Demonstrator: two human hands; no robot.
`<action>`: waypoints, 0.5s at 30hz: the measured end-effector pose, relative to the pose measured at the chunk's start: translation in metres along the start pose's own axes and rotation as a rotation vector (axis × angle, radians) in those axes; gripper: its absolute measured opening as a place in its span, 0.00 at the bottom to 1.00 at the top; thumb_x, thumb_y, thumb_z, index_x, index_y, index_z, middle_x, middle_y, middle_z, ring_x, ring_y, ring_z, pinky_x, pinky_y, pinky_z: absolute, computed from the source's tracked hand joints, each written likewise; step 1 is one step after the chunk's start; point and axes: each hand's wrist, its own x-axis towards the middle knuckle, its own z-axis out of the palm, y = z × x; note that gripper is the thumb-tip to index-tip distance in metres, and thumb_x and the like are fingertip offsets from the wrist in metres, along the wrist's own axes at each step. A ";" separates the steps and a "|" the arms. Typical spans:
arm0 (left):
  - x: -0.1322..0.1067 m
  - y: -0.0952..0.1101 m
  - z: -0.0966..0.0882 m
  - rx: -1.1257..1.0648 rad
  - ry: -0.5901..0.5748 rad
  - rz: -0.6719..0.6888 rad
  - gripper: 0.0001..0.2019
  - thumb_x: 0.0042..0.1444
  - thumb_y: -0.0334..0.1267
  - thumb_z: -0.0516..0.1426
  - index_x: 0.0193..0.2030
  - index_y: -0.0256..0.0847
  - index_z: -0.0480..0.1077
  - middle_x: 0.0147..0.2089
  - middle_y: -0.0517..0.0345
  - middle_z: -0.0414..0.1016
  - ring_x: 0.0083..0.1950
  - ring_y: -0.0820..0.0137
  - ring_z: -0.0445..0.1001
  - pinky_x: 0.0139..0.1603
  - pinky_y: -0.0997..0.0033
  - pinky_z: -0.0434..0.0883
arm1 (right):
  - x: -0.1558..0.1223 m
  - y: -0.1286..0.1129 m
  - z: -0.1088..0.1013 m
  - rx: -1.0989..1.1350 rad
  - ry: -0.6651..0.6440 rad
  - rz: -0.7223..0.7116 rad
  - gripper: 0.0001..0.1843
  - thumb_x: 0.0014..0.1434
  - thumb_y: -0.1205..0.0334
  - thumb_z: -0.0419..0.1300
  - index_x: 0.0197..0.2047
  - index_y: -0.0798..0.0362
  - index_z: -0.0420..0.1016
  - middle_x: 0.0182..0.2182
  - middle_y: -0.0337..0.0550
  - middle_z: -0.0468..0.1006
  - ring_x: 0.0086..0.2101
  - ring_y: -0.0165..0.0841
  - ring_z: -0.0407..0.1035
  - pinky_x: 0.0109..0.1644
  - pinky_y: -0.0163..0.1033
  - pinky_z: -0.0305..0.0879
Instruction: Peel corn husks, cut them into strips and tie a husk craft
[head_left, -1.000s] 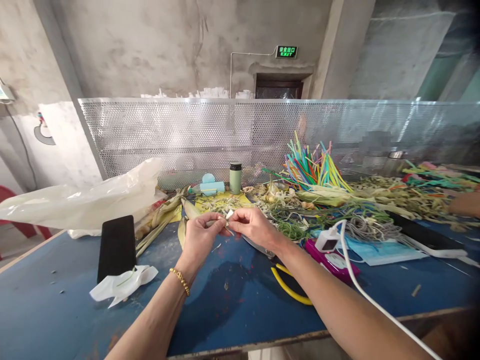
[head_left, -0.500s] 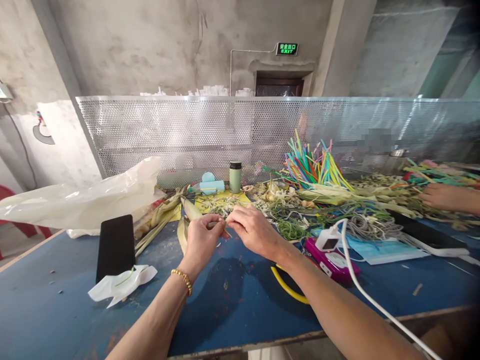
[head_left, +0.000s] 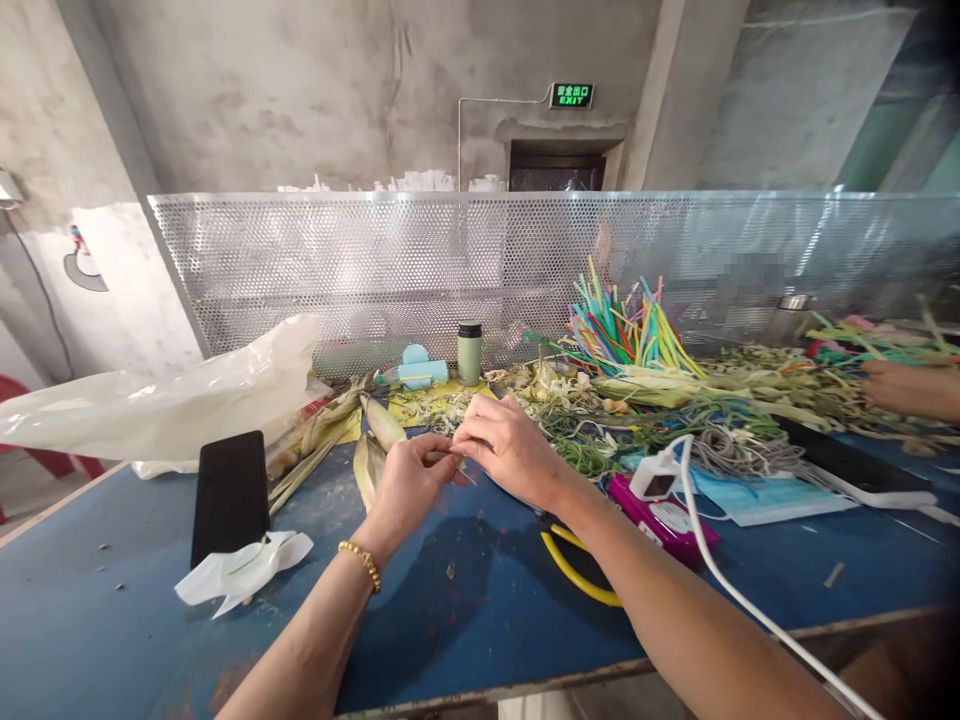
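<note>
Above the blue table, my left hand (head_left: 411,482), with a gold bead bracelet at its wrist, is closed in a pinch. The fingertips of my right hand (head_left: 511,448) meet it, also pinched. Between them is a small piece, mostly hidden by the fingers; a thin pale strand (head_left: 468,477) sticks out below. Dried husk leaves (head_left: 367,470) lie just behind my left hand, with a pale pointed husk (head_left: 385,422) leaning over them. Close by my right forearm, yellow-handled pliers or cutters (head_left: 574,575) rest on the table, partly covered by the arm.
At left are a phone (head_left: 229,495), white paper (head_left: 244,570) and a plastic bag (head_left: 172,385). Behind stand a green flask (head_left: 469,355) and colourful stems (head_left: 622,325). A magenta box (head_left: 667,520) with a white cable (head_left: 720,565) sits right; another person's hand (head_left: 911,388) works beyond.
My right hand has shifted slightly up with its fingers more curled, and my left wrist has turned a little. The thin strand now shows below the fingertips. The other person's hand moved slightly right.
</note>
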 end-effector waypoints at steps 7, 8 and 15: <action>-0.006 0.009 -0.001 -0.138 -0.179 -0.062 0.05 0.49 0.35 0.62 0.32 0.37 0.72 0.27 0.54 0.81 0.32 0.66 0.80 0.31 0.74 0.67 | 0.002 0.020 -0.006 0.504 -0.155 0.258 0.05 0.55 0.65 0.66 0.29 0.56 0.79 0.26 0.38 0.74 0.28 0.28 0.66 0.33 0.34 0.59; -0.007 0.011 -0.001 -0.189 -0.201 -0.062 0.06 0.50 0.36 0.62 0.32 0.37 0.72 0.27 0.54 0.80 0.31 0.66 0.80 0.32 0.74 0.68 | 0.001 0.021 -0.005 0.582 -0.170 0.298 0.06 0.55 0.63 0.66 0.29 0.56 0.79 0.25 0.39 0.75 0.28 0.28 0.67 0.33 0.34 0.60; -0.006 0.014 -0.005 -0.515 -0.107 -0.079 0.12 0.46 0.39 0.67 0.32 0.37 0.69 0.25 0.52 0.80 0.29 0.69 0.79 0.35 0.74 0.69 | -0.004 0.023 0.017 0.861 -0.089 0.470 0.15 0.56 0.52 0.64 0.29 0.57 0.74 0.21 0.37 0.71 0.23 0.27 0.64 0.27 0.33 0.59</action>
